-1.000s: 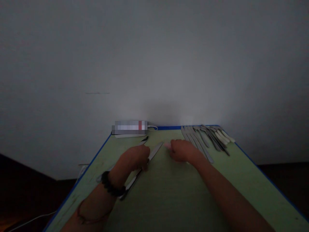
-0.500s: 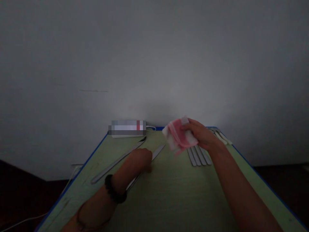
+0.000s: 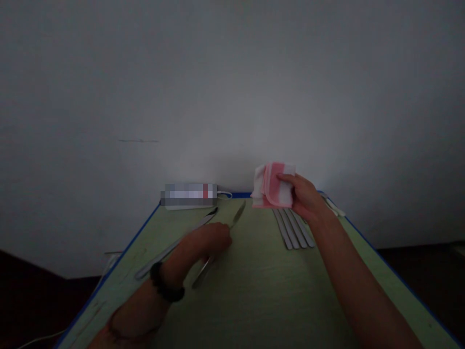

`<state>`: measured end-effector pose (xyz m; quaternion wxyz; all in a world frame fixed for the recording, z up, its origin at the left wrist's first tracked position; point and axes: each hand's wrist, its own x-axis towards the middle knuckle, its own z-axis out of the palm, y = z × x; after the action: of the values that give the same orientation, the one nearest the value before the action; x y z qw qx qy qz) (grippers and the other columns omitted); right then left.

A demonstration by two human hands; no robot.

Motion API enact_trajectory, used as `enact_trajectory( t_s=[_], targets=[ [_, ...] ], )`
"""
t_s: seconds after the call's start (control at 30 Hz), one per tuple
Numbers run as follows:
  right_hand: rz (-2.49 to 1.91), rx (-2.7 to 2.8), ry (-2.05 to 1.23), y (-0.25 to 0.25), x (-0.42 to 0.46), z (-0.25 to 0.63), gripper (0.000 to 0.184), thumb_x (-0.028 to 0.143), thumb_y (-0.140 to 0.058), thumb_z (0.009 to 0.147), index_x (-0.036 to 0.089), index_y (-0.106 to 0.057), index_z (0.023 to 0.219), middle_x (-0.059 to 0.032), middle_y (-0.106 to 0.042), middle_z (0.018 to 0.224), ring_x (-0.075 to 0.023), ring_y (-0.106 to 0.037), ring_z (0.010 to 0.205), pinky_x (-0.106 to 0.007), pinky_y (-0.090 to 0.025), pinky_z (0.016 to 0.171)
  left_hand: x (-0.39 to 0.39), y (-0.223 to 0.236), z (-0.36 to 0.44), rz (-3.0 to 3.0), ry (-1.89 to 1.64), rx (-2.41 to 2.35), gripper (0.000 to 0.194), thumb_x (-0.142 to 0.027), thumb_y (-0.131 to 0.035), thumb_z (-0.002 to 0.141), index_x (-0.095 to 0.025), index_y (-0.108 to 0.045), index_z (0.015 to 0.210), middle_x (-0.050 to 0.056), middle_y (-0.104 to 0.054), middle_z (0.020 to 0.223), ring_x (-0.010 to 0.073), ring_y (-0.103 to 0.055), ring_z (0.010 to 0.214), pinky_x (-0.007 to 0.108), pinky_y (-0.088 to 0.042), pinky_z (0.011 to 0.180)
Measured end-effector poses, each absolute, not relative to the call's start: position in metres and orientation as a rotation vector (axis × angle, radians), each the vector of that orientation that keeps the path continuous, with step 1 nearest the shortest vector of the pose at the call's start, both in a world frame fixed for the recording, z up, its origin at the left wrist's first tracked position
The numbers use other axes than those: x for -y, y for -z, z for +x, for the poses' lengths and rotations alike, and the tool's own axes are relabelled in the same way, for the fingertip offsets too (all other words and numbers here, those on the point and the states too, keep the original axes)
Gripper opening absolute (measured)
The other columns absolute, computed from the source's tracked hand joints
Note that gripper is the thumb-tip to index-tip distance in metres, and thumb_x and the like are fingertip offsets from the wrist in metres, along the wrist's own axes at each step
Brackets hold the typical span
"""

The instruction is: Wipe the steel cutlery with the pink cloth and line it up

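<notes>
My right hand is closed on a folded pink and white cloth, held in the air above the far side of the green table. My left hand is closed on a table knife, lifting its blade tip off the table. A second knife lies flat just left of that hand. A dark band sits on my left wrist.
Several knives lie side by side under my right hand, with more cutlery partly hidden behind it. A white power strip with a cable rests at the far edge against the grey wall. The table has a blue rim.
My right hand has lifted the cloth off the table and raised it. My left hand has gripped one knife and tilted its tip upward.
</notes>
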<state>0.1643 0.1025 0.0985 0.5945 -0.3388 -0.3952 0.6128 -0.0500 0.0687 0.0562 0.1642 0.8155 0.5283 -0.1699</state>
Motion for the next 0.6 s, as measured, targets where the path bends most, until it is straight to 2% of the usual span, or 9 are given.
enact_trajectory(
  t_s=[0.07,0.13,0.2,0.27,0.33,0.47,0.53,0.6],
  targets=[
    [-0.760,0.867,-1.392,-0.099,-0.104,0.163,0.019,0.014,-0.062,0.067,0.016,-0.059,0.086,-0.0021,-0.067,0.076,-0.0158,-0.062,0.068,-0.031,-0.053,0.070,-0.069,-0.068,-0.054,2.209,0.403,-1.355,0.026,-0.024,-0.032,0.089,-0.013,-0.053,0.098,0.010,-0.072,0.082,0.0157,-0.067,0.055,0.021,-0.050,0.048],
    [-0.726,0.819,-1.321,-0.098,-0.108,0.161,0.020,0.013,-0.060,0.067,0.017,-0.057,0.086,-0.0014,-0.067,0.080,-0.0157,-0.062,0.073,-0.031,-0.053,0.072,-0.067,-0.081,-0.057,2.022,0.152,-1.193,0.025,-0.030,-0.026,0.093,-0.015,-0.044,0.103,0.009,-0.071,0.084,0.0150,-0.067,0.057,0.021,-0.050,0.048],
    [-0.709,0.782,-1.269,-0.099,-0.110,0.160,0.022,0.015,-0.057,0.069,0.020,-0.055,0.090,-0.0011,-0.066,0.087,-0.0155,-0.062,0.080,-0.031,-0.052,0.075,-0.065,-0.091,-0.057,1.945,-0.061,-1.101,0.025,-0.035,-0.026,0.094,-0.017,-0.041,0.101,0.005,-0.069,0.075,0.0147,-0.066,0.056,0.022,-0.049,0.048],
    [-0.726,0.739,-1.278,-0.100,-0.110,0.157,0.024,0.018,-0.053,0.071,0.021,-0.054,0.095,-0.0020,-0.065,0.095,-0.0164,-0.062,0.088,-0.032,-0.052,0.077,-0.064,-0.097,-0.056,1.992,-0.219,-1.095,0.025,-0.037,-0.026,0.095,-0.018,-0.041,0.099,-0.001,-0.062,0.060,0.0131,-0.062,0.050,0.021,-0.047,0.048],
    [-0.764,0.704,-1.343,-0.103,-0.106,0.152,0.026,0.022,-0.048,0.075,0.021,-0.052,0.100,-0.0051,-0.064,0.100,-0.0186,-0.060,0.096,-0.034,-0.051,0.077,-0.063,-0.101,-0.054,2.054,-0.346,-1.163,0.027,-0.039,-0.026,0.094,-0.018,-0.043,0.099,-0.005,-0.054,0.053,0.0118,-0.058,0.045,0.019,-0.044,0.044],
    [-0.732,0.802,-1.457,-0.108,-0.087,0.141,0.033,0.039,-0.041,0.080,0.019,-0.051,0.103,-0.0111,-0.062,0.104,-0.0241,-0.057,0.102,-0.039,-0.051,0.077,-0.060,-0.103,-0.047,2.095,-0.424,-1.303,0.031,-0.040,-0.025,0.094,-0.017,-0.045,0.103,-0.005,-0.052,0.057,0.0100,-0.054,0.037,0.017,-0.037,0.035],
    [-0.675,0.838,-1.467,-0.109,-0.081,0.137,0.043,0.053,-0.036,0.080,0.019,-0.051,0.102,-0.0119,-0.061,0.105,-0.0259,-0.057,0.102,-0.041,-0.051,0.077,-0.057,-0.103,-0.041,2.121,-0.415,-1.343,0.033,-0.039,-0.023,0.095,-0.017,-0.046,0.104,-0.004,-0.054,0.059,0.0093,-0.053,0.036,0.017,-0.036,0.034],
    [-0.624,0.808,-1.479,-0.107,-0.081,0.133,0.047,0.058,-0.032,0.080,0.020,-0.051,0.099,-0.0107,-0.061,0.104,-0.0254,-0.057,0.102,-0.042,-0.050,0.079,-0.053,-0.102,-0.035,2.208,-0.406,-1.423,0.034,-0.037,-0.022,0.095,-0.016,-0.048,0.105,-0.002,-0.057,0.062,0.0095,-0.055,0.039,0.018,-0.039,0.039]
  ],
)
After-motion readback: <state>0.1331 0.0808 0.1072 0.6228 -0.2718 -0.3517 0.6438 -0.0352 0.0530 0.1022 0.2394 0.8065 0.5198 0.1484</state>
